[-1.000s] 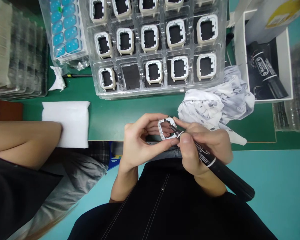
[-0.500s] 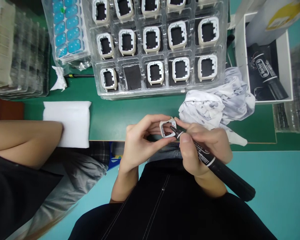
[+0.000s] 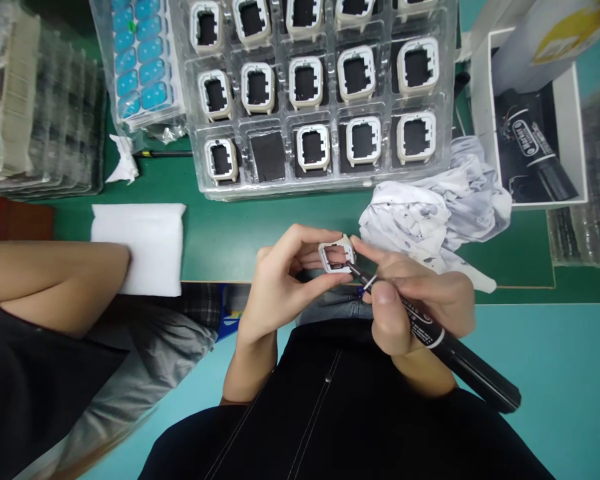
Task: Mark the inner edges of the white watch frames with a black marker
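Note:
Between the fingers and thumb of my left hand is a small white watch-case frame, tilted, its square opening showing my fingers behind. My right hand grips a black marker pen. The marker's tip meets the lower right edge of the frame, though whether it touches I cannot tell. My right index finger lies by the frame's upper right corner. Beyond my hands, a clear plastic tray holds similar white frames in its compartments; one front-row compartment shows only a black pad.
A crumpled white cloth lies right of my hands. A white box at the right holds another marker and a bottle. At the left, a co-worker's arm rests by a folded white cloth. Stacked trays stand behind.
My right hand has shifted slightly right and down with the marker. Its tip has moved from inside the frame's opening to the lower right edge. My left hand still holds the frame.

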A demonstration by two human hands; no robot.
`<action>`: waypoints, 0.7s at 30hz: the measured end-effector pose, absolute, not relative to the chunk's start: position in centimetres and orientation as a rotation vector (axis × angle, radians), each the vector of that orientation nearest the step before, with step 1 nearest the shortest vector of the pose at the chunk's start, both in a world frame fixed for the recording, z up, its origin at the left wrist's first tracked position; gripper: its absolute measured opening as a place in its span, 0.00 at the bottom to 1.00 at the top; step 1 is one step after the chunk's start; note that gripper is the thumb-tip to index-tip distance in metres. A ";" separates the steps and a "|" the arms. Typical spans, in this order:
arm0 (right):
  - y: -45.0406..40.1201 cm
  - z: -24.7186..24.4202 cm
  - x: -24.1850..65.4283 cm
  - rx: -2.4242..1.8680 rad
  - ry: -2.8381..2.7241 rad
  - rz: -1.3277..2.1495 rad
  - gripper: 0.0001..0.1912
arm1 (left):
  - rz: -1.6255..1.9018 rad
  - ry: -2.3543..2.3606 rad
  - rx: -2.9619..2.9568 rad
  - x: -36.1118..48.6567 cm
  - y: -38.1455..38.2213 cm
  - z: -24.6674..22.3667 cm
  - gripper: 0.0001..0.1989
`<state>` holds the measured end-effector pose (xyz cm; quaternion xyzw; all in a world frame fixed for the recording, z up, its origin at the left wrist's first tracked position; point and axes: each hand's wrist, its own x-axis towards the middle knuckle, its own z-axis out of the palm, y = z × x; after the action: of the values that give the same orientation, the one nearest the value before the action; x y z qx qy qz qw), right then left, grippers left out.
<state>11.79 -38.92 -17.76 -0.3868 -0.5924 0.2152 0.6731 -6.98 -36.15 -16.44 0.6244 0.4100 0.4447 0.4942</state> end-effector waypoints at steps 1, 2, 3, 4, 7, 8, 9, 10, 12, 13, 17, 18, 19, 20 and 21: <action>-38.9 -17.9 11.9 -0.878 -1.355 0.491 0.12 | 1.063 1.000 1.505 -7.0 -36.1 -16.4 0.32; -38.9 -18.1 12.0 -0.884 -1.363 0.496 0.12 | 1.051 1.016 1.500 -6.9 -36.1 -16.3 0.32; -38.8 -18.2 12.1 -0.882 -1.360 0.498 0.12 | 1.043 1.042 1.500 -6.9 -36.2 -16.2 0.33; -38.8 -18.2 12.1 -0.879 -1.352 0.502 0.12 | 1.040 1.073 1.506 -6.8 -36.3 -16.1 0.33; -38.6 -17.7 11.8 -0.884 -1.326 0.494 0.13 | 1.075 1.125 1.554 -6.4 -36.7 -16.0 0.32; -38.5 -17.4 11.6 -0.901 -1.327 0.482 0.13 | 1.094 1.124 1.576 -6.3 -36.8 -16.0 0.31; -38.4 -17.1 11.4 -0.917 -1.336 0.463 0.14 | 1.112 1.122 1.599 -6.1 -37.0 -16.1 0.30; -38.3 -16.8 11.2 -0.929 -1.344 0.434 0.14 | 1.123 1.125 1.619 -6.1 -37.1 -16.1 0.30; -38.1 -16.4 10.7 -0.933 -1.356 0.359 0.15 | 1.127 1.147 1.649 -5.9 -37.2 -16.2 0.29; -38.0 -16.3 10.6 -0.926 -1.359 0.324 0.15 | 1.126 1.162 1.657 -5.9 -37.2 -16.2 0.29; -37.9 -16.3 10.5 -0.910 -1.375 0.280 0.13 | 1.140 1.168 1.684 -5.8 -37.2 -16.2 0.29; -37.9 -16.3 10.6 -0.913 -1.387 0.291 0.13 | 1.146 1.162 1.690 -5.8 -37.2 -16.2 0.28; -37.9 -16.5 10.7 -0.918 -1.397 0.301 0.13 | 1.155 1.151 1.697 -5.7 -37.2 -16.3 0.28; -38.0 -16.6 10.7 -0.922 -1.400 0.308 0.13 | 1.166 1.141 1.703 -5.7 -37.2 -16.3 0.27; -38.1 -16.7 10.8 -0.924 -1.396 0.308 0.13 | 1.175 1.136 1.708 -5.7 -37.2 -16.3 0.27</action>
<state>10.79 -38.07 -16.70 -0.4082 -0.6168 0.1362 0.6591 -5.68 -37.22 -16.31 0.6686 0.4447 0.4601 0.3789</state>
